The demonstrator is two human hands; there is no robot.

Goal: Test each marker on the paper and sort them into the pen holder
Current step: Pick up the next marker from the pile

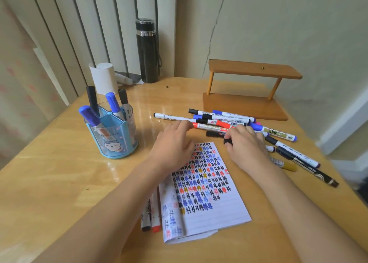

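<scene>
Fingers of the right hand [246,143] curl around a short black piece [228,141], likely a marker cap or the end of a black marker, pinched at the thumb side; how much of a marker lies under the palm cannot be told. Beside it, the left hand [173,143] rests with fingers loosely spread, fingertips touching the cap end of the red marker [216,126], not closed on it.

From the head camera, the red marker lies at the near edge of the loose pile of markers [239,121] toward the desk's far right, its long axis running left to right, roughly parallel to the desk's far edge. It sits just beyond both hands, and the left hand is nearer its red cap, the right nearer its far end.

Directly under the wrists lies the paper [207,191], thick with test marks, toward the desk's near edge. Well to the left of both hands stands the pen holder [113,135], near the desk's left edge, already holding several markers upright. Two more markers [151,215] peek out from under the paper's left side.
</scene>
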